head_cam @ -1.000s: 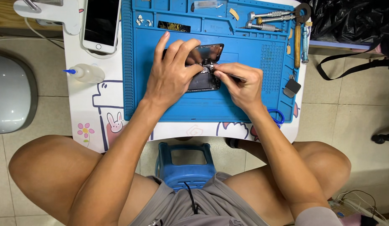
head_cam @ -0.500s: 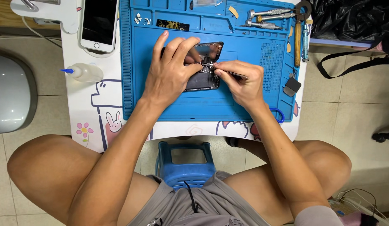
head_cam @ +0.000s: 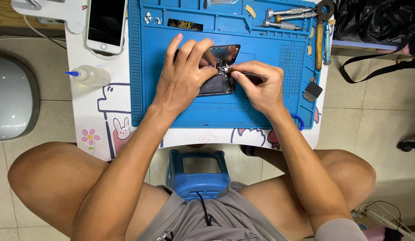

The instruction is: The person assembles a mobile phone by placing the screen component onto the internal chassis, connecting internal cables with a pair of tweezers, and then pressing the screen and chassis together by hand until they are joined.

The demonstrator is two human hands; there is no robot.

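An opened dark phone [head_cam: 221, 67] lies on a blue work mat [head_cam: 261, 107] on a small white table. My left hand [head_cam: 183, 76] rests over the phone's left half and holds it down, fingers spread, with thumb and forefinger pinched near its middle. My right hand [head_cam: 256, 85] grips thin metal tweezers [head_cam: 243, 73] whose tips meet the phone's inside, close to my left fingertips. Much of the phone is hidden under both hands.
A white phone [head_cam: 104, 22] lies face up at the table's upper left, a small squeeze bottle [head_cam: 91, 75] below it. Screwdrivers [head_cam: 285, 18] and a wooden-handled tool [head_cam: 319, 40] lie along the mat's top right. A blue stool [head_cam: 201, 172] shows between my knees. Black bag at upper right.
Both hands stay on the phone. The tweezers' tips have shifted only slightly near the phone's middle.
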